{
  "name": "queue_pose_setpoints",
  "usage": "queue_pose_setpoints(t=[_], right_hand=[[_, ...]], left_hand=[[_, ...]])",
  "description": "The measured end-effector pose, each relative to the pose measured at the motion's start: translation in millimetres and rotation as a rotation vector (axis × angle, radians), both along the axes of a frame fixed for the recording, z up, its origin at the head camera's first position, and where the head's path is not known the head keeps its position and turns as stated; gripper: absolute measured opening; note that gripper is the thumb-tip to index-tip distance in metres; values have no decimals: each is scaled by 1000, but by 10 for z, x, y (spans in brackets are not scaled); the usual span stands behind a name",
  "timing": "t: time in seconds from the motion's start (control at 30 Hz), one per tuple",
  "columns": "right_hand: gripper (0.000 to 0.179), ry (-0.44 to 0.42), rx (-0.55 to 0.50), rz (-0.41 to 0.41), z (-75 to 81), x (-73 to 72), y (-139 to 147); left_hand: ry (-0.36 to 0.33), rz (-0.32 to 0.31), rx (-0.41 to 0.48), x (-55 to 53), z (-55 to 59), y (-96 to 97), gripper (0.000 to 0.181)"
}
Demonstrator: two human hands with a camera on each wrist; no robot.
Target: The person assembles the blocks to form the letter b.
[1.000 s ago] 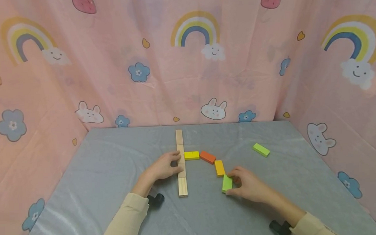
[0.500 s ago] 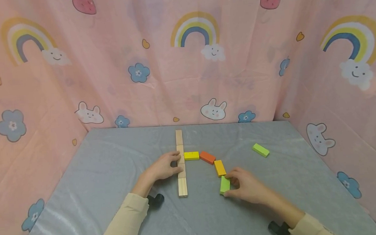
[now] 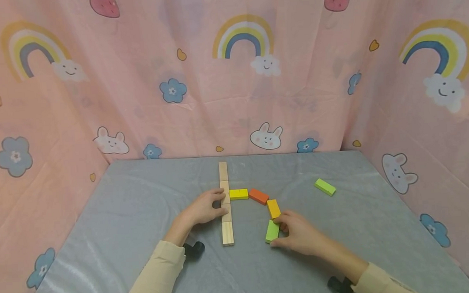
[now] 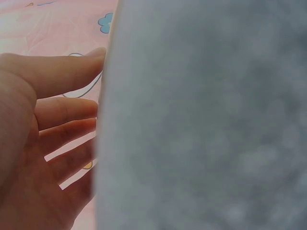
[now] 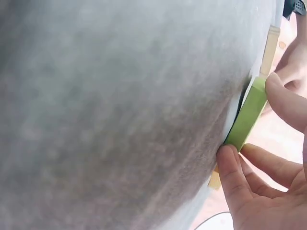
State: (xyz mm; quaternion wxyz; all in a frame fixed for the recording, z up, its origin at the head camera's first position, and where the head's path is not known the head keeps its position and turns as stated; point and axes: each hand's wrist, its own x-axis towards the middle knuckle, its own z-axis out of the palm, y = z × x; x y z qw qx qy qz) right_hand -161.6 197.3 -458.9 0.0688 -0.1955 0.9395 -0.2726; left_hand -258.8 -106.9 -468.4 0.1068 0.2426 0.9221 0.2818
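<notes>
A straight row of plain wooden blocks (image 3: 227, 233) runs front to back on the cloth. My left hand (image 3: 203, 208) rests its fingertips and thumb on the middle of that row, fingers loosely extended. From the row's right side a curve of blocks bends forward: a yellow block (image 3: 238, 194), an orange-red block (image 3: 258, 196) and an amber block (image 3: 273, 208). At the curve's front end, my right hand (image 3: 302, 233) pinches a light green block (image 3: 272, 231) by its two ends, thumb at the near end. The right wrist view shows that green block (image 5: 247, 115) between thumb and fingers.
Another light green block (image 3: 325, 187) lies apart at the back right. Grey cloth (image 3: 142, 204) covers the table, and a pink patterned curtain (image 3: 217, 112) hangs behind and at both sides. Dark devices (image 3: 194, 251) sit under the wrists.
My right hand has slid the green block left and slightly nearer, and its tilt has grown, its near end pointing further left. The left hand stays where it was.
</notes>
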Motion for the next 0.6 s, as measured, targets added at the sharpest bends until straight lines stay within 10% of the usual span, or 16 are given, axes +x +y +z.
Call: queue_pose_setpoints(t=[0.6], right_hand=[[53,-50,47,-95,33,-12,-133]], left_hand=[[-4,4,-1,-6,3,0,60]])
